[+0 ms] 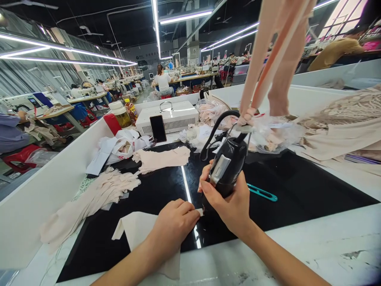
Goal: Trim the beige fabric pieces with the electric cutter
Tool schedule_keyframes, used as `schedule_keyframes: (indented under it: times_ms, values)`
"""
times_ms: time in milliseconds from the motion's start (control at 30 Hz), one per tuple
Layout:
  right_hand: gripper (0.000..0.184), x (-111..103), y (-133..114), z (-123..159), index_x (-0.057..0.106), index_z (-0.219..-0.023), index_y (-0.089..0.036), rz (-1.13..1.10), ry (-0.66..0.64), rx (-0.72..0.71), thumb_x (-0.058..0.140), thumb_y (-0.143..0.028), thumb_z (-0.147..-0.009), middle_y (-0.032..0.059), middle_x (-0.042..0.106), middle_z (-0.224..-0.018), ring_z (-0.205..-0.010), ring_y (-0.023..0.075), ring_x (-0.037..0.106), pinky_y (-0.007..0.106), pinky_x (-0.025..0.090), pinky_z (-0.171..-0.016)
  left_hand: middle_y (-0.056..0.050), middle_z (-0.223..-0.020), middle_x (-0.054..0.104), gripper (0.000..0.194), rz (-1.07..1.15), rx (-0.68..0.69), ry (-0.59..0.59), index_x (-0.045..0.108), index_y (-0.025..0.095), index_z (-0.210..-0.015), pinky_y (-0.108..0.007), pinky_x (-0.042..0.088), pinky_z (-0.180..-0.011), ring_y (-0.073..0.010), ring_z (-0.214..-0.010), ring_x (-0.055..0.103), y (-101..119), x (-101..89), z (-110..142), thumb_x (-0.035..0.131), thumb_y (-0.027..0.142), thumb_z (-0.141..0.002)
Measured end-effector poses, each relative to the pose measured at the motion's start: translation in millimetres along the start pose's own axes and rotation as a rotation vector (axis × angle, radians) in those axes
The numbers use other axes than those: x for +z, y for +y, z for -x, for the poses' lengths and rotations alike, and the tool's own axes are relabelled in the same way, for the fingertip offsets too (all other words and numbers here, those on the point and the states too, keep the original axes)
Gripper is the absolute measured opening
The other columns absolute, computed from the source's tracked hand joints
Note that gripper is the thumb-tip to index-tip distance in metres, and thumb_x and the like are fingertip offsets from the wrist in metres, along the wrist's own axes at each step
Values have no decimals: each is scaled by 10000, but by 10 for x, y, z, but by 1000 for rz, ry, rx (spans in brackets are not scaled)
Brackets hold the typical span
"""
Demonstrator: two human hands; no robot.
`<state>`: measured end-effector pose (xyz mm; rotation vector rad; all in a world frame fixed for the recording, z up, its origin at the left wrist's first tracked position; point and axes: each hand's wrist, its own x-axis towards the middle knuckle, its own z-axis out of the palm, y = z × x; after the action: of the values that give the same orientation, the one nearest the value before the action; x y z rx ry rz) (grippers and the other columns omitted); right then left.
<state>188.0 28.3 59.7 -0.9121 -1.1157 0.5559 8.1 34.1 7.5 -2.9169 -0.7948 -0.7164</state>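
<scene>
My right hand [228, 202] is wrapped round a black handheld power tool [228, 159] with a silver switch plate on its side. The tool stands upright and its lower end is mostly hidden by my fingers. A black cable [214, 133] arches from its top, where strips of pink fabric [269, 59] hang down and are tied to it. Just left of the tool, my left hand [175, 220] is closed on a beige fabric piece [139, 228], whose narrow end shows at the tool's base. The fabric lies on a glossy black board [285, 178].
A teal, slim-handled tool [262, 193] lies right of my hand. Beige fabric pieces [98, 198] are piled at the left and more [342, 123] at the right. Behind stand a white vented box [178, 115], a phone [158, 128] and plastic bags [126, 143]. White walls [53, 186] border the table.
</scene>
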Motion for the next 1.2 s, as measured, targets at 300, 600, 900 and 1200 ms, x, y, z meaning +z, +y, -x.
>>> schedule_keyframes:
  times_ms: [300, 600, 900, 1200]
  values:
    - [284, -57, -62, -6, 626, -1014, -274, -40, 10, -82, 857, -248, -850, -33, 741, -825, -589, 151, 702, 300, 643, -606, -43, -990, 748, 283, 2, -15, 22, 739, 186, -1099, -348, 579, -767, -195, -845, 696, -111, -120, 253, 477, 239, -1190]
    - [344, -106, -56, 15, 628, -1116, -281, -127, 14, -40, 884, -295, -888, -21, 710, -863, -639, 163, 678, 308, 632, -575, -43, -968, 719, 148, -68, -6, 13, 697, 168, -1120, -331, 592, -782, -189, -842, 661, -55, -30, 314, 559, 114, -1121]
    - [393, 11, -12, -58, 629, -1147, -294, -219, 7, 2, 914, -374, -889, -36, 687, -873, -645, 156, 671, 338, 617, -638, -28, -962, 720, 119, -59, -31, 19, 686, 167, -1103, -336, 577, -788, -191, -858, 661, 5, 13, 267, 599, 85, -1099]
    - [390, 84, 53, -10, 618, -1172, -295, -210, -29, 10, 896, -348, -904, -36, 690, -886, -651, 155, 675, 333, 620, -639, -31, -999, 723, 128, -67, -36, -17, 663, 183, -1105, -334, 564, -792, -184, -882, 665, 28, 41, 242, 636, 65, -1066]
